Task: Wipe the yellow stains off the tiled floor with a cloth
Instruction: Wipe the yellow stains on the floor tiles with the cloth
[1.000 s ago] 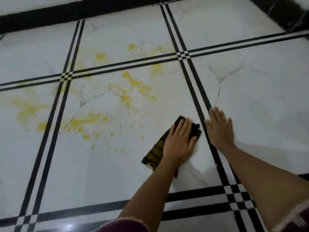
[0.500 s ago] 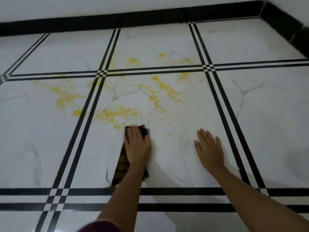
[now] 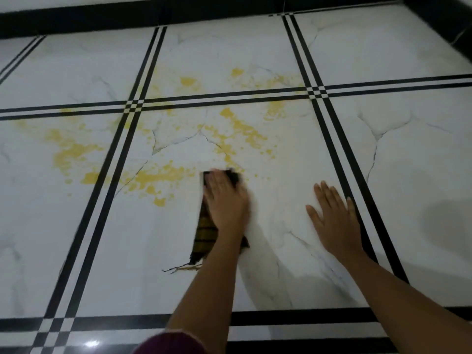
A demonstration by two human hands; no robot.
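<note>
1. From my remote seat I see the left hand (image 3: pixel 226 200) pressed flat, palm down, on the cloth (image 3: pixel 205 232), fingers spread and slightly blurred; it pins the cloth against the floor rather than gripping it.
2. The cloth is dark with yellowish plaid stripes. Its far end pokes out past the fingertips, its near end trails back beside the wrist, and a loose frayed thread (image 3: pixel 178 268) lies on the tile just behind it.
3. The right hand (image 3: pixel 334 221) lies open and flat on the bare tile, holding nothing, fingers fanned, apart from the cloth and close to the black double stripe (image 3: pixel 357 190) on its right.
4. A dark red sleeve (image 3: pixel 168 344) shows at the bottom edge, on the left arm.
5. The floor (image 3: pixel 143 251) is white marble-look tile with grey veins, divided by black double lines, with a black skirting (image 3: pixel 102 19) along the far edge.
6. The yellow stains (image 3: pixel 158 176) begin just left of the cloth's far end and spread away toward the far edge: one patch across the stripe on the left tile, a streak running diagonally beyond the fingertips, and fainter spots on the tile past the crosswise stripe.
7. The tile around and behind both hands looks free of yellow.
</note>
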